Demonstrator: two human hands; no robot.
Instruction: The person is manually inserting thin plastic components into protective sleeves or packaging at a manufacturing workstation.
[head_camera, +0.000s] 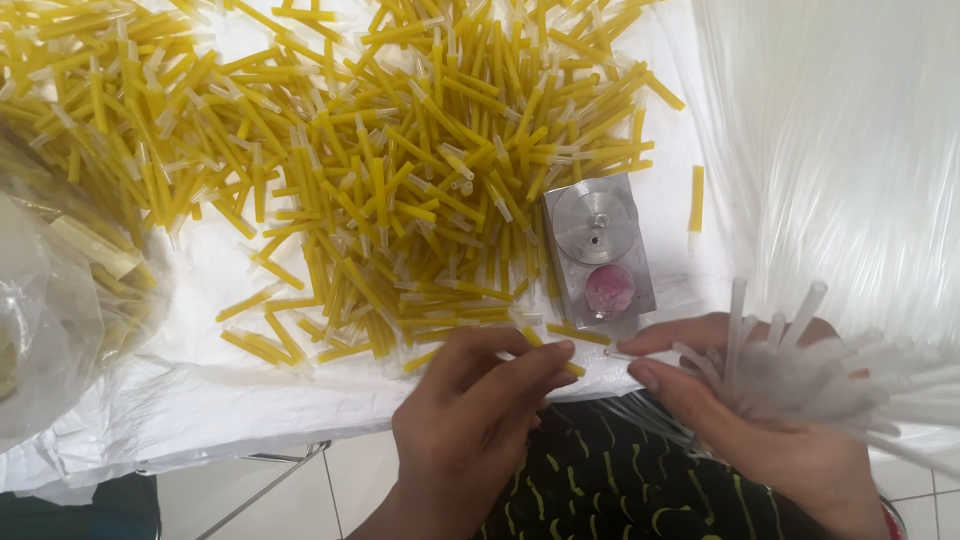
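Left hand, near centre, palm down, fingers curled narrow, pinching one yellow tube at the table's near edge. Right hand, near right, closed around a bundle of clear tubes that fan up and to the right; thumb and forefinger extend toward the left hand, tips almost meeting. Just beyond the fingertips: a rectangular metal block, brushed finish, with a round silver disc and a pink circle. Farther: a loose heap of yellow tubes, short, with clear tips, on white sheeting. Far left: a crinkled clear bag.
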